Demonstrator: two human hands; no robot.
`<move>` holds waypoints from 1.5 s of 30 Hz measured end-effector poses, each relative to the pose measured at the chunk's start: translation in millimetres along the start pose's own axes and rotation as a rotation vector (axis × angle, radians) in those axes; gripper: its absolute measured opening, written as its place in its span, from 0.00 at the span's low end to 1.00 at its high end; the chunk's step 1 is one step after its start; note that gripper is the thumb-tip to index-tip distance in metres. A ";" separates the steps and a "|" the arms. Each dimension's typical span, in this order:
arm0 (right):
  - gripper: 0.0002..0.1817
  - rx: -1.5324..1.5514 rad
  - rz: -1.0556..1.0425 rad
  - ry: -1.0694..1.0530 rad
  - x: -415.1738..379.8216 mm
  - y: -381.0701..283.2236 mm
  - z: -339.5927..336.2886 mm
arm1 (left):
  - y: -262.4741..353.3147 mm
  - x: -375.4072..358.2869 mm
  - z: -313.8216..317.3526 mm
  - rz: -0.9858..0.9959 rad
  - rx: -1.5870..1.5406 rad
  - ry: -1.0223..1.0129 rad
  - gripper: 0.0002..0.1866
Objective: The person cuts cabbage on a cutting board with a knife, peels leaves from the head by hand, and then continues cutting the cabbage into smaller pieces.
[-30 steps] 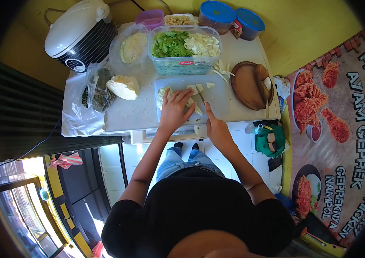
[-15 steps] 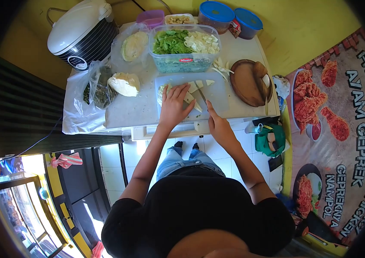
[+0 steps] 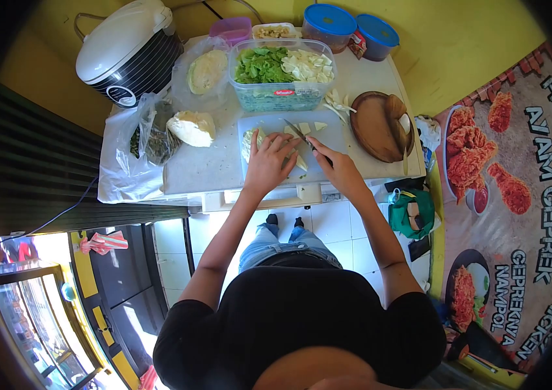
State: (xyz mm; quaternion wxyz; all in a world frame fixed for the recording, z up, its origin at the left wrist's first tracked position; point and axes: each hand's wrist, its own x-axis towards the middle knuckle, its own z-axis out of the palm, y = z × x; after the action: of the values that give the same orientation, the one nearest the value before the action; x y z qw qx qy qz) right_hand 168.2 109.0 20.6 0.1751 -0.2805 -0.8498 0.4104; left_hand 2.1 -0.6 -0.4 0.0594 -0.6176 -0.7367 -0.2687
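Note:
My left hand (image 3: 268,169) rests on pale cabbage (image 3: 248,144) on a translucent cutting board (image 3: 333,138), its fingers curved over the leaves and holding them down. My right hand (image 3: 340,171) grips a small knife (image 3: 298,132) by its dark handle. The blade points up and left, just beside the left fingertips. Cut cabbage pieces (image 3: 304,128) lie past the blade. Behind the board stands a clear plastic container (image 3: 282,101) with shredded green leaves (image 3: 260,65) and chopped cabbage (image 3: 308,65).
To the right sit a round wooden mortar (image 3: 370,127) and pale strips (image 3: 336,106). On the left are a cut cabbage chunk (image 3: 191,129), a bagged cabbage half (image 3: 207,71), a plastic bag (image 3: 156,140) and a rice cooker (image 3: 130,52). Blue-lidded tubs (image 3: 329,19) stand at the back.
The knife has swung left, its blade now angled closer to my left fingers. My right hand has moved slightly up and right. My left hand stays on the cabbage.

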 end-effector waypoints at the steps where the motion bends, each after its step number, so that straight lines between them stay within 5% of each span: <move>1: 0.22 -0.036 0.013 -0.005 0.7 0.7 -4.0 | -0.3 -0.2 1.0 0.000 0.006 0.005 0.16; 13: 0.22 -0.104 0.192 -0.156 -21.0 -30.9 -45.5 | 2.1 -0.8 2.6 -0.119 0.012 0.109 0.15; 25: 0.21 -0.063 0.081 -0.097 5.5 -8.6 -35.7 | 5.5 0.7 0.2 -0.131 0.053 0.034 0.18; 32: 0.22 -0.048 0.201 -0.162 -10.6 -29.9 -51.5 | 2.2 -2.0 4.9 -0.186 0.060 0.068 0.19; 38: 0.22 0.059 -0.025 -0.054 -4.7 -7.8 -28.1 | 2.7 -2.2 2.3 -0.144 0.009 0.068 0.19; 40: 0.23 0.045 0.208 -0.177 -4.4 -21.9 -32.3 | 3.7 -1.7 1.4 -0.149 0.006 0.069 0.19; 45: 0.23 0.084 0.156 -0.166 -6.9 -17.6 -24.3 | 5.1 -0.6 -1.8 -0.154 -0.005 0.072 0.19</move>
State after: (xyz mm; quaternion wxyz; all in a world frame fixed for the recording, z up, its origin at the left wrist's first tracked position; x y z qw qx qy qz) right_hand 180.6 110.4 48.8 0.0833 -0.3034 -0.8189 0.4800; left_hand 6.6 -1.5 2.5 0.0634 -0.5494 -0.7787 -0.2963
